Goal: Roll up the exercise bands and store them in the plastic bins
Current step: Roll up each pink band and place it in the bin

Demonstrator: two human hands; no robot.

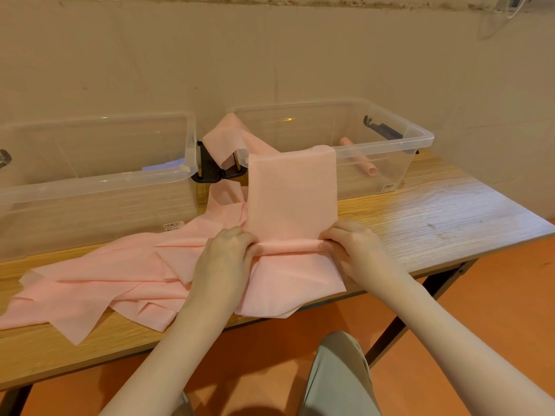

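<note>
In the head view, a pink exercise band [292,190] is seen stretched from the front rim of the right plastic bin [420,136] down to the wooden table [450,211], just in front of that bin. Its near end is rolled into a short tight roll [288,245] lying crosswise on the table, in front of the right bin. The roll is gripped at one end by the left hand [223,256], whose fingers are curled round it, and at the other end by the right hand [354,250], whose fingers are likewise curled and pinched on it. Both hands are thus closed on the roll, near each other, with only the roll's width between them.

The far end of the band is draped over the rim into the right bin. Inside that bin, toward its far right part, a small rolled pink band [362,159] is seen lying on the floor of the bin. To the left of the right bin, a second clear plastic bin [99,181] is set, with black latches [210,166] showing in the gap between the two. More loose pink bands [99,280] are spread in a crumpled heap on the table in front of the left bin and reach under the hands. Something pale blue is faintly visible inside the left bin; what it is cannot be told.
</note>
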